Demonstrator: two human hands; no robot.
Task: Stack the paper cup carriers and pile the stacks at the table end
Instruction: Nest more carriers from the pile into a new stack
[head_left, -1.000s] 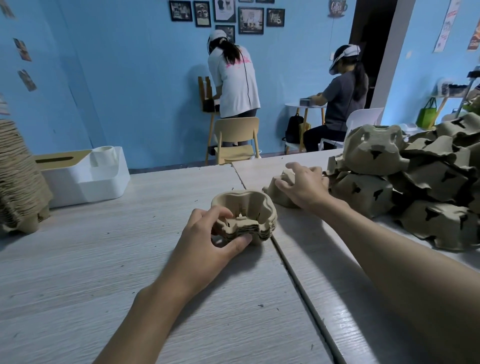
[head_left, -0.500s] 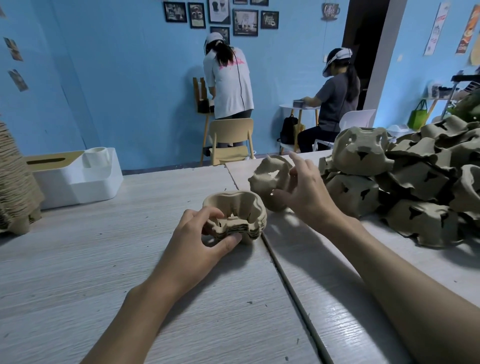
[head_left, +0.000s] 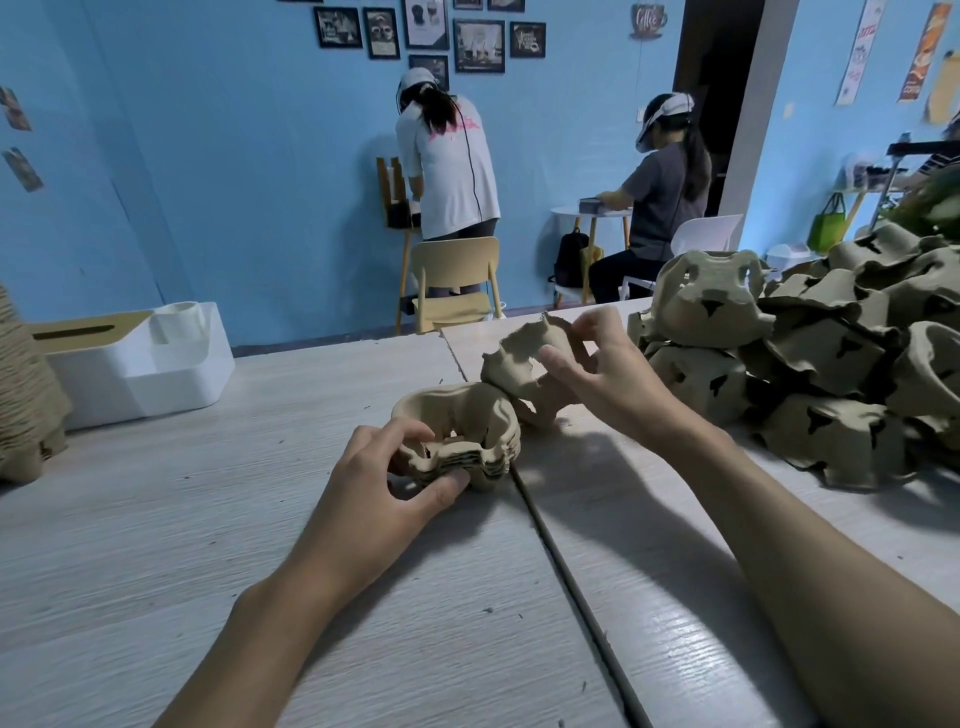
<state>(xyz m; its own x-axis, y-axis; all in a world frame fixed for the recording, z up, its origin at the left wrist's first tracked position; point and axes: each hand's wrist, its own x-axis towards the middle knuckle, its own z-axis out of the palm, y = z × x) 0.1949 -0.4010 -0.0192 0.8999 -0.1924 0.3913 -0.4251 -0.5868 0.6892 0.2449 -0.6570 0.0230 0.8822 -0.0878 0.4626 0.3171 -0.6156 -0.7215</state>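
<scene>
Right grip (head_left: 608, 379) on tilted carrier (head_left: 514, 364), beside stack (head_left: 457, 410) in left grip (head_left: 384, 483)

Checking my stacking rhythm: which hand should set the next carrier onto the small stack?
Right. The right hand pinches a loose carrier in its fingers, just beyond the small stack. The left hand is occupied gripping that stack on the table, so it should steady it.

A white box (head_left: 156, 374) sits at left, a wooden chair (head_left: 457, 275) beyond, framed pictures (head_left: 478, 45) on the blue wall (head_left: 234, 156)
</scene>
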